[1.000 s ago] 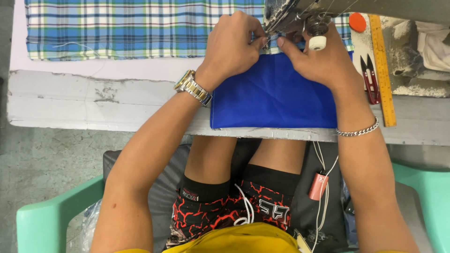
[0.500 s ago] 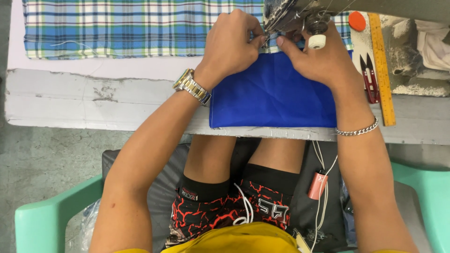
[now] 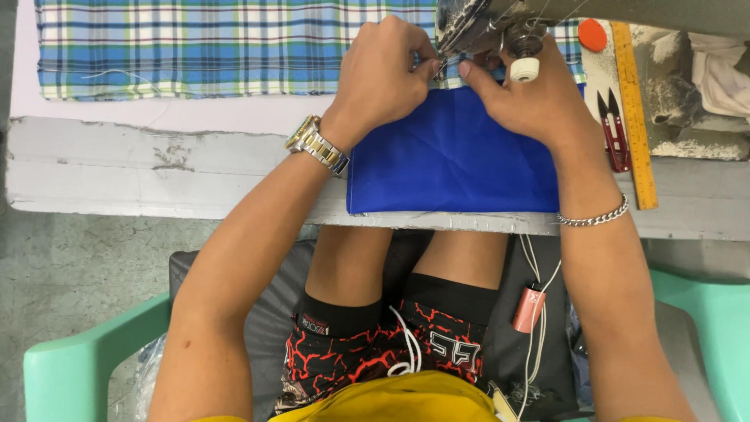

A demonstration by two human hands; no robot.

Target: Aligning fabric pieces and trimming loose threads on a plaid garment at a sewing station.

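Blue fabric (image 3: 453, 160) lies flat on the near edge of the worn table (image 3: 156, 164), its far edge under the sewing machine head (image 3: 488, 23). Left hand (image 3: 380, 74) curls its fingers closed, pinching that far edge; right hand (image 3: 539, 98) presses down beside it, thumb and forefinger nipped on the cloth. Plaid fabric (image 3: 195, 47) spreads at far left. Red thread snips (image 3: 613, 129) and a yellow ruler (image 3: 634, 109) lie right.

The sewing machine (image 3: 500, 23) is cut off at the top edge, its needle hidden behind the hands.
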